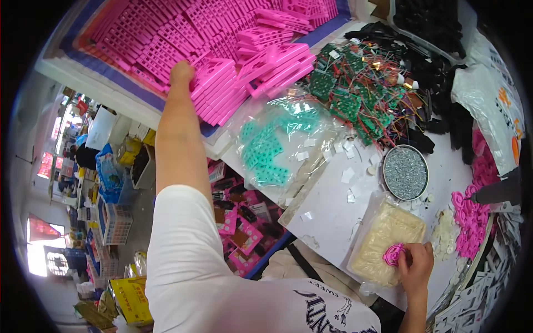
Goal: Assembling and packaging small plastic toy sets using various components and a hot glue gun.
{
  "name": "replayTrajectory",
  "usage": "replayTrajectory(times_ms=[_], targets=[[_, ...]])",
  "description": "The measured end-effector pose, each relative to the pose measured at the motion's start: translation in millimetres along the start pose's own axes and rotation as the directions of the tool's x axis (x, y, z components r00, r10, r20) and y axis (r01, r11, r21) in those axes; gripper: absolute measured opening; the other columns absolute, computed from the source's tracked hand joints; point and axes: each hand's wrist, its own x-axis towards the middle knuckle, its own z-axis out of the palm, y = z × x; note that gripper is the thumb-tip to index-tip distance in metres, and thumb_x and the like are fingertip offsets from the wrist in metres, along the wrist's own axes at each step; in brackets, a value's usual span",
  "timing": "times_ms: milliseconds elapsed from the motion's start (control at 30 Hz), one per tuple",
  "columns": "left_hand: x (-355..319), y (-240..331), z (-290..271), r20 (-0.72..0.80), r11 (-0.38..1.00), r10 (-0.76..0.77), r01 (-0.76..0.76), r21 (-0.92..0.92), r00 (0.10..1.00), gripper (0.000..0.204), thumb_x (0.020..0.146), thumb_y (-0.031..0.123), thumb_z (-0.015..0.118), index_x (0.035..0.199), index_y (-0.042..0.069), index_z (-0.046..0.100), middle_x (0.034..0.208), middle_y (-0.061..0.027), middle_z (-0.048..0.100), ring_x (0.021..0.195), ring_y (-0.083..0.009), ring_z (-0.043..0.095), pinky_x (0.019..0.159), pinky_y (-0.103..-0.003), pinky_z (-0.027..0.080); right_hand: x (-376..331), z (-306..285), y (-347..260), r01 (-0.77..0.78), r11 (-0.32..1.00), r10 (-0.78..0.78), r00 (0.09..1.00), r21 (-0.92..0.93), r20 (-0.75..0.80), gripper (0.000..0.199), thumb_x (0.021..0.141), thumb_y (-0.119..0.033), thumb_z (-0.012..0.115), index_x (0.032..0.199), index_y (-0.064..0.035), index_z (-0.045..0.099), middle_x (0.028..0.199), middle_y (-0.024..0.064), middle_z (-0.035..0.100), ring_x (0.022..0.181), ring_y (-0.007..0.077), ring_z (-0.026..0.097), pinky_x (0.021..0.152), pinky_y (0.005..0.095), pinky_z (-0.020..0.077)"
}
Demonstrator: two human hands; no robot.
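While your left hand (182,72) is reaching far out and pressing on the pink frames (216,83), fingers hidden so I cannot tell its grip, your right hand (415,265) is pinching a pink ring (393,255) over the bag (388,236) of pale bits. Keep the ring steady and low. A clear bag (275,141) is holding teal pieces; a round tin (406,172) is holding silver bits.

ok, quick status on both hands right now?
Left hand: reaching into the stack of pink plastic frames, fingers hidden; grip cannot be told.
Right hand: closed on a small pink round plastic piece, over the clear bag of cream-coloured parts.
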Motion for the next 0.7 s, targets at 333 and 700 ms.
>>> replayTrajectory(times_ms=[333,700], targets=[[-159.6,95.8,-161.6,-0.777,0.775,0.185,-0.576,-0.261,0.602,0.022,0.086,0.018,0.074,0.105,0.008,0.075,0.097,-0.0098,0.071,0.089,-0.0295,0.067,0.081,-0.039,0.052,0.4,-2.7,-13.5,-0.012,0.985,0.028,0.995,0.17,-0.092,0.017,0.076,-0.003,0.072,0.091,-0.0034,0.064,0.081,0.0128,0.06,0.076,0.0303,0.055,0.068,0.0397,0.0462],[-509.3,208.5,-125.6,-0.547,-0.123,0.782,-0.787,-0.604,0.298,0.031,0.066,0.005,0.078,0.097,0.01,0.075,0.101,-0.0034,0.066,0.092,-0.0255,0.061,0.071,-0.039,0.05,-4.8,-1.3,-48.0,-0.402,-0.062,0.038,0.914,0.914,0.404,0.085,0.093,-0.04,0.071,0.155,-0.0028,0.028,0.131,0.012,0.06,0.109,0.0203,0.064,0.083,0.0331,0.0571]])
